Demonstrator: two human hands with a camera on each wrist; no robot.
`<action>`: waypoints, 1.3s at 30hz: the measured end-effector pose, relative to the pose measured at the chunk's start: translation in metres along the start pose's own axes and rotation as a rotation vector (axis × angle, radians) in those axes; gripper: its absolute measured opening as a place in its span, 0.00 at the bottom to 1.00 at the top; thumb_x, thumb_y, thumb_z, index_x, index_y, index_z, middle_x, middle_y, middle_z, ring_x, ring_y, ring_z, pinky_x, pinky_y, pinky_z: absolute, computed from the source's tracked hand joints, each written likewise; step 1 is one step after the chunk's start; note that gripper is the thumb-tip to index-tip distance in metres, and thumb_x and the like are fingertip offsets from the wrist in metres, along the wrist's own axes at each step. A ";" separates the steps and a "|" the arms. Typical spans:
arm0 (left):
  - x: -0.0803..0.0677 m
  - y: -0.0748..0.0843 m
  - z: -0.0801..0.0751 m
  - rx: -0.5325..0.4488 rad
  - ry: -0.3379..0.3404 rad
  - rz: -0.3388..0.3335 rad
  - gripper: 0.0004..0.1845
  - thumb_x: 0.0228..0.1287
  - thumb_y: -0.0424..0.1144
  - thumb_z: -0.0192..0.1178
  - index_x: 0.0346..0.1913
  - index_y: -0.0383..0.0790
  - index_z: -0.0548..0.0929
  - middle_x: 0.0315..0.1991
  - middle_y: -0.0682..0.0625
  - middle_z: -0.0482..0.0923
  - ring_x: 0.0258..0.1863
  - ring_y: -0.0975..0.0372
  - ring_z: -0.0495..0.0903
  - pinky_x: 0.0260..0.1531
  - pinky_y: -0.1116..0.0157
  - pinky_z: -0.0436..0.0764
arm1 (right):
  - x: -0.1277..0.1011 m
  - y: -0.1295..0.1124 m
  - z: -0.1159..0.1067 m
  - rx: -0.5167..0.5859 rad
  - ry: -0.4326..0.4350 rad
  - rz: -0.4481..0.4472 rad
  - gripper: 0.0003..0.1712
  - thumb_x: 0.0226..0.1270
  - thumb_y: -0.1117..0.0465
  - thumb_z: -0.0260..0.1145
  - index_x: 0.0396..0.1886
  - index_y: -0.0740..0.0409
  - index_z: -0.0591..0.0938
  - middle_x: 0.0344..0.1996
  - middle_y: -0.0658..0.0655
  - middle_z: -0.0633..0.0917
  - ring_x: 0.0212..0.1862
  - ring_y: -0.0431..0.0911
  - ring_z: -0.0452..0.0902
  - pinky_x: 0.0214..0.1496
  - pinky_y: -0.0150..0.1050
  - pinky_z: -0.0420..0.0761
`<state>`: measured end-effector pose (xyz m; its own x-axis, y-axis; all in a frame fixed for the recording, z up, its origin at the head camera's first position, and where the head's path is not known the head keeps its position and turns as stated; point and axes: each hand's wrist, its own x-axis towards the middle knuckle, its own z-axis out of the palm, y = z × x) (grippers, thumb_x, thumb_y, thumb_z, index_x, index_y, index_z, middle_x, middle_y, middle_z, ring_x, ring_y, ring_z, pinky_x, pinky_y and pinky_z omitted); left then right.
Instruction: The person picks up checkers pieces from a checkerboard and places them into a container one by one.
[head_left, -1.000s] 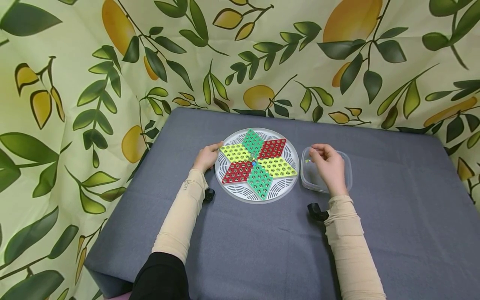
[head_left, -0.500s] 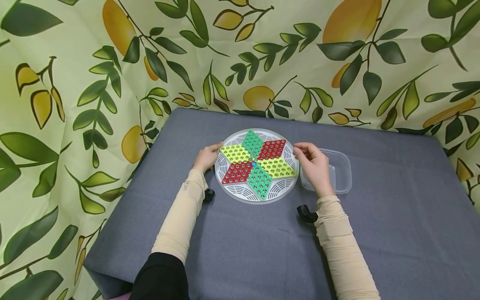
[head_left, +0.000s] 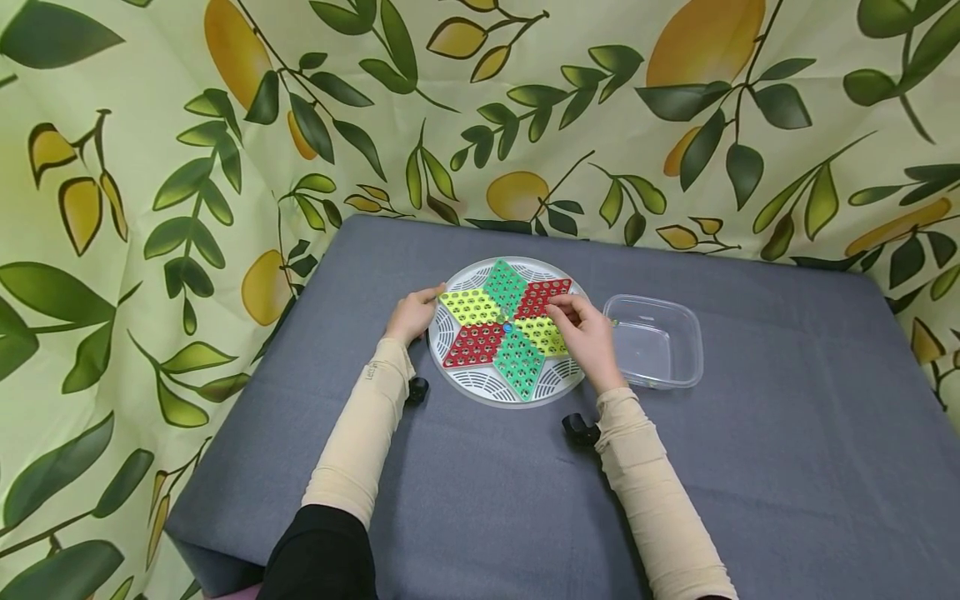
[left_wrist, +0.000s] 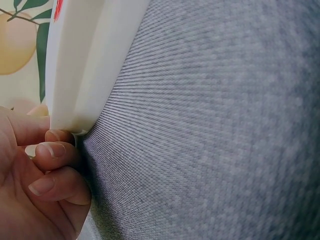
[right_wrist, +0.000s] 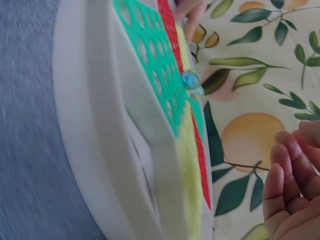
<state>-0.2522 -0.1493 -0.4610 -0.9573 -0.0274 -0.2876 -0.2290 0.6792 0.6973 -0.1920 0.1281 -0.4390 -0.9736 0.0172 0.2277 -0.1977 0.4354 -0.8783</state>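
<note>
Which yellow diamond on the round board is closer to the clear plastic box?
The perforated yellow diamond at the right of the board; the left one lies farther off.

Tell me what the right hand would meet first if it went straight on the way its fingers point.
Probably the far red patch of the game board, just ahead of the right hand in the head view. The hand seems raised, so it might pass over without touching.

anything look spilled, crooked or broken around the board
Nothing stands out: the game board looks undamaged where visible, the clear tub stands upright beside it, and the blue marble sits near the board's centre.
</note>
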 end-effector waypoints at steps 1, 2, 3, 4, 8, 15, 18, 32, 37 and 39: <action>0.000 0.000 0.000 0.004 -0.003 0.001 0.21 0.73 0.48 0.40 0.66 0.65 0.65 0.62 0.46 0.72 0.08 0.65 0.61 0.14 0.67 0.68 | 0.000 0.000 0.003 -0.010 -0.012 0.009 0.15 0.65 0.55 0.62 0.44 0.61 0.82 0.34 0.60 0.85 0.32 0.36 0.73 0.33 0.25 0.71; -0.001 0.000 -0.001 0.008 -0.001 0.003 0.21 0.73 0.47 0.40 0.66 0.64 0.65 0.62 0.45 0.72 0.08 0.65 0.61 0.14 0.66 0.69 | 0.000 0.000 0.006 -0.014 -0.025 0.019 0.15 0.65 0.55 0.62 0.44 0.61 0.82 0.35 0.59 0.85 0.32 0.38 0.73 0.34 0.26 0.72; -0.001 0.000 -0.001 0.011 -0.002 0.003 0.21 0.73 0.47 0.40 0.66 0.64 0.65 0.62 0.45 0.72 0.08 0.65 0.61 0.15 0.66 0.69 | 0.000 0.000 0.010 -0.020 -0.037 0.023 0.15 0.65 0.56 0.62 0.44 0.61 0.82 0.35 0.59 0.85 0.33 0.40 0.73 0.35 0.27 0.72; -0.002 0.001 -0.001 0.012 0.000 0.004 0.21 0.73 0.47 0.40 0.66 0.64 0.65 0.62 0.44 0.72 0.08 0.65 0.61 0.15 0.67 0.68 | 0.000 -0.001 0.013 -0.032 -0.051 0.024 0.14 0.66 0.56 0.61 0.44 0.61 0.82 0.35 0.59 0.84 0.34 0.41 0.74 0.36 0.28 0.72; -0.004 0.001 -0.001 0.019 0.006 0.004 0.21 0.73 0.48 0.39 0.66 0.64 0.65 0.60 0.45 0.73 0.08 0.65 0.62 0.14 0.67 0.68 | 0.001 0.000 0.025 -0.030 -0.102 0.035 0.13 0.66 0.57 0.61 0.43 0.60 0.82 0.36 0.59 0.84 0.36 0.45 0.76 0.38 0.31 0.73; 0.000 -0.001 0.002 0.015 -0.003 -0.001 0.21 0.73 0.49 0.40 0.67 0.64 0.64 0.61 0.46 0.73 0.08 0.64 0.61 0.13 0.67 0.67 | 0.000 0.004 0.040 -0.012 -0.157 0.091 0.14 0.64 0.57 0.62 0.45 0.59 0.81 0.38 0.60 0.84 0.39 0.48 0.78 0.42 0.35 0.75; 0.000 0.000 0.002 0.011 0.000 -0.008 0.21 0.73 0.49 0.39 0.67 0.64 0.64 0.61 0.46 0.73 0.08 0.63 0.61 0.13 0.67 0.67 | 0.000 0.007 0.044 0.003 -0.169 0.124 0.15 0.64 0.56 0.62 0.46 0.59 0.80 0.39 0.60 0.84 0.41 0.49 0.78 0.45 0.38 0.75; -0.001 0.000 0.002 0.024 0.000 -0.011 0.22 0.73 0.48 0.39 0.68 0.64 0.63 0.64 0.47 0.70 0.08 0.63 0.62 0.14 0.67 0.67 | 0.001 0.013 0.052 -0.041 -0.227 0.198 0.17 0.63 0.58 0.62 0.51 0.59 0.77 0.38 0.57 0.81 0.40 0.46 0.76 0.43 0.35 0.75; 0.000 -0.001 0.001 0.027 -0.001 -0.012 0.22 0.74 0.48 0.38 0.68 0.65 0.63 0.64 0.47 0.70 0.08 0.63 0.61 0.13 0.67 0.67 | 0.002 0.011 0.053 -0.103 -0.253 0.153 0.17 0.62 0.59 0.64 0.48 0.63 0.79 0.37 0.58 0.80 0.39 0.46 0.75 0.45 0.37 0.76; -0.001 0.000 0.000 0.027 -0.003 -0.011 0.22 0.74 0.48 0.38 0.68 0.64 0.63 0.64 0.47 0.69 0.08 0.63 0.62 0.14 0.67 0.67 | 0.003 0.011 0.054 -0.132 -0.247 0.139 0.18 0.61 0.58 0.65 0.48 0.63 0.80 0.37 0.58 0.80 0.39 0.47 0.75 0.45 0.38 0.75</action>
<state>-0.2511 -0.1488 -0.4604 -0.9543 -0.0331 -0.2969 -0.2346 0.6982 0.6764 -0.2030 0.0844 -0.4706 -0.9918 -0.1273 -0.0139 -0.0600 0.5578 -0.8278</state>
